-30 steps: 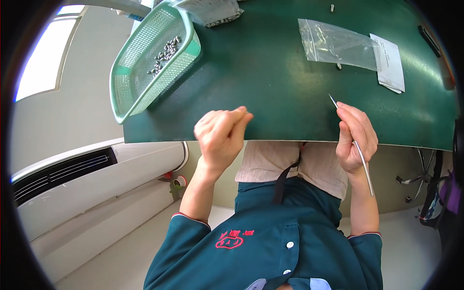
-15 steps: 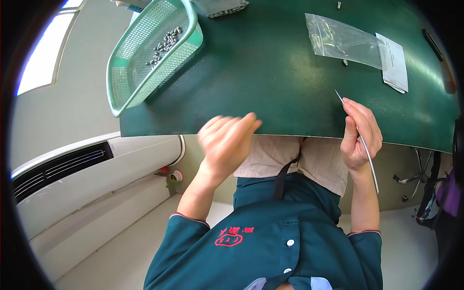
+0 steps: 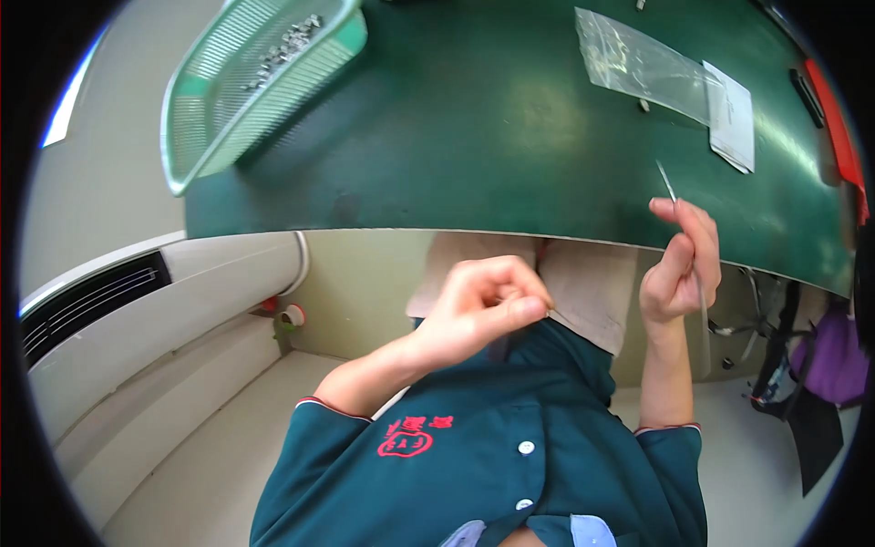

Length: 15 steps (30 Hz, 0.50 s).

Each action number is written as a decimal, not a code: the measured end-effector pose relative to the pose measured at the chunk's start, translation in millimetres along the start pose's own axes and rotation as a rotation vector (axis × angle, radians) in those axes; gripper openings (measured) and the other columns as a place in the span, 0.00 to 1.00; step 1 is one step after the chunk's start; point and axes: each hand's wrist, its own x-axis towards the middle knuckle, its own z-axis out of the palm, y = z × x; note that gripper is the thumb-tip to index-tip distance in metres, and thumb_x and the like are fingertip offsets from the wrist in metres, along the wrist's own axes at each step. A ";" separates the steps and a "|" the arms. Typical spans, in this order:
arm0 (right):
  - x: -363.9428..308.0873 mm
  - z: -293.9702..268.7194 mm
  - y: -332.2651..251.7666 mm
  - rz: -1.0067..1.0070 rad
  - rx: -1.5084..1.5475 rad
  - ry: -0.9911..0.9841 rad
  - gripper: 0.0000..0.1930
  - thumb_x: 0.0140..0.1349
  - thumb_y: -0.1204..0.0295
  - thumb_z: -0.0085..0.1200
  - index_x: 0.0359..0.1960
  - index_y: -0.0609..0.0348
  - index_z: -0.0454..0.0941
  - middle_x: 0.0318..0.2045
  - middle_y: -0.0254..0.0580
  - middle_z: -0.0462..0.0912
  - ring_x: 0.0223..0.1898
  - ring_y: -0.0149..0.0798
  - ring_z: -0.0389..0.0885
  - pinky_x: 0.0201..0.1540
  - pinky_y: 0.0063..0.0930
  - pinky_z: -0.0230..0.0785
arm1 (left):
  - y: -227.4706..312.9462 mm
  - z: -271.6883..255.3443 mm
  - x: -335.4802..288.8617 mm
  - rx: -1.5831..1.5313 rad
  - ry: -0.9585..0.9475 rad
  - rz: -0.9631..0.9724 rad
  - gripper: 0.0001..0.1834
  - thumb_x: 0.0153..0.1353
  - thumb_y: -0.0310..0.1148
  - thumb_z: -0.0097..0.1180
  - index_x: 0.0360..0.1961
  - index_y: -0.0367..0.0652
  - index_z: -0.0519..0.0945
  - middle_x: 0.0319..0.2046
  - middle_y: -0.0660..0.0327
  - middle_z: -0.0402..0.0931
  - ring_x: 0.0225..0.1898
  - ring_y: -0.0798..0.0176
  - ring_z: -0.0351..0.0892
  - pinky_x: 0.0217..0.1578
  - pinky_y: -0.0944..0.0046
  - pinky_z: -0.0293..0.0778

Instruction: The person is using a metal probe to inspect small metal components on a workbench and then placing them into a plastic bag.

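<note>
My right hand is closed round a slim, pointed metal rod. Its tip points up over the table's near edge, and its blurred tail runs down past my wrist. My left hand is in front of the table edge above my lap, thumb and forefinger pinched together. A tiny thin sliver shows at those fingertips, too small to name. Small metal parts lie heaped in a light green mesh basket at the far left of the table.
On the green table lie a clear plastic bag, white paper slips, a small metal piece, a black object and a red object. A white air conditioner stands at the left.
My left hand has come down and right, off the table edge to above my lap, its fingers now pinched. The right hand still holds the rod. The view has shifted slightly.
</note>
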 end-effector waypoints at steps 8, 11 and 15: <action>-62.9 -32.6 -68.2 0.133 -0.152 -0.350 0.10 0.45 0.84 0.55 0.32 0.65 0.77 0.27 0.44 0.78 0.28 0.43 0.80 0.30 0.30 0.76 | -92.8 31.5 26.7 -0.994 -0.297 -0.708 0.10 0.65 0.36 0.46 0.37 0.41 0.74 0.13 0.75 0.51 0.14 0.78 0.45 0.16 0.75 0.46; -90.9 -37.0 -72.9 0.315 -0.293 -0.367 0.13 0.41 0.82 0.61 0.32 0.64 0.77 0.26 0.41 0.76 0.25 0.40 0.76 0.26 0.27 0.69 | -103.2 42.0 30.2 -0.958 -0.315 -0.760 0.09 0.65 0.36 0.46 0.35 0.43 0.74 0.13 0.76 0.51 0.14 0.78 0.45 0.16 0.75 0.46; -108.7 -40.5 -71.5 0.413 -0.405 -0.327 0.14 0.38 0.83 0.64 0.30 0.60 0.77 0.25 0.39 0.74 0.24 0.39 0.73 0.24 0.27 0.65 | -115.6 50.5 33.1 -0.892 -0.310 -0.817 0.08 0.65 0.37 0.48 0.31 0.47 0.72 0.13 0.77 0.52 0.14 0.79 0.44 0.15 0.75 0.45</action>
